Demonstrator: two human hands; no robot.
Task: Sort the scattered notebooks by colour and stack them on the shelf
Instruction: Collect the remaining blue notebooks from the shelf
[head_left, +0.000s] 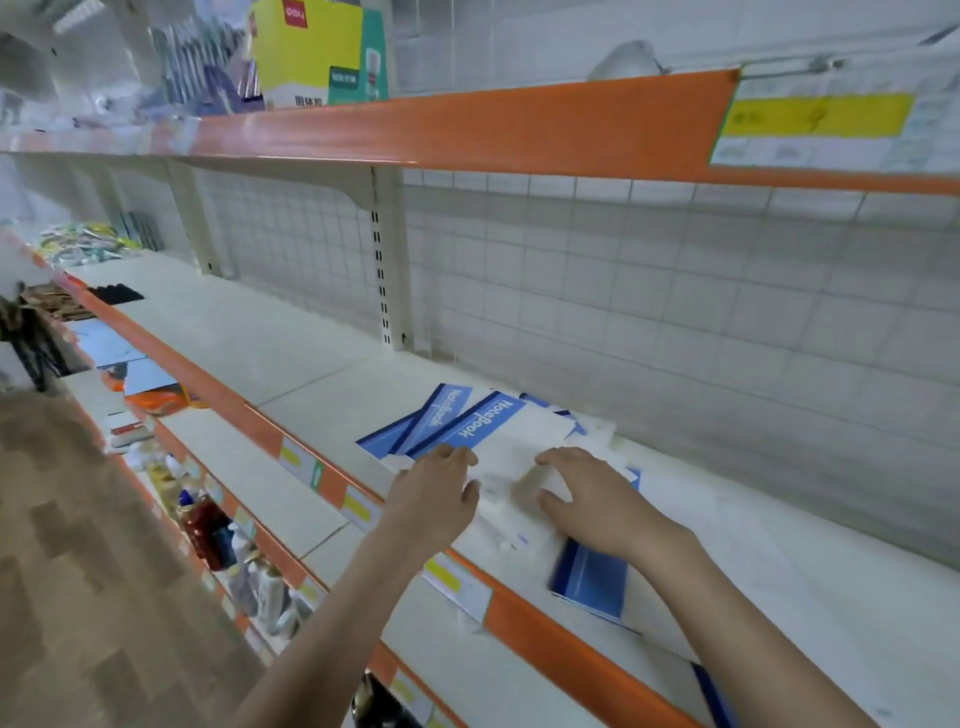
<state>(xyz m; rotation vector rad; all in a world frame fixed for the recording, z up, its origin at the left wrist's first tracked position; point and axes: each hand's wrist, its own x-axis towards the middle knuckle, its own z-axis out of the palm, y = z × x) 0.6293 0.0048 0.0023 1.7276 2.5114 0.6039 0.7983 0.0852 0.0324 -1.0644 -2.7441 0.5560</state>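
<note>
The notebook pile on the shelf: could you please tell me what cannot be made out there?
- White notebooks, head view: overexposed, so their edges and number are lost.
- Cover under the left hand and right hand: hidden by both hands.
- Dark blue notebook: partly hidden by the right forearm.
- Price labels: blurred, unreadable.

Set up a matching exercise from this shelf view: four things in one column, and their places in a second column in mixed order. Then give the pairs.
Things
1. left hand
2. right hand
3. yellow-green box
4. dark blue notebook

Places
A. on the shelf above, at the upper left
B. lying near the shelf's front edge, just below the right wrist
C. on the left side of the white notebook pile
D. on the right side of the white notebook pile

Pairs: 1-C, 2-D, 3-A, 4-B
</note>
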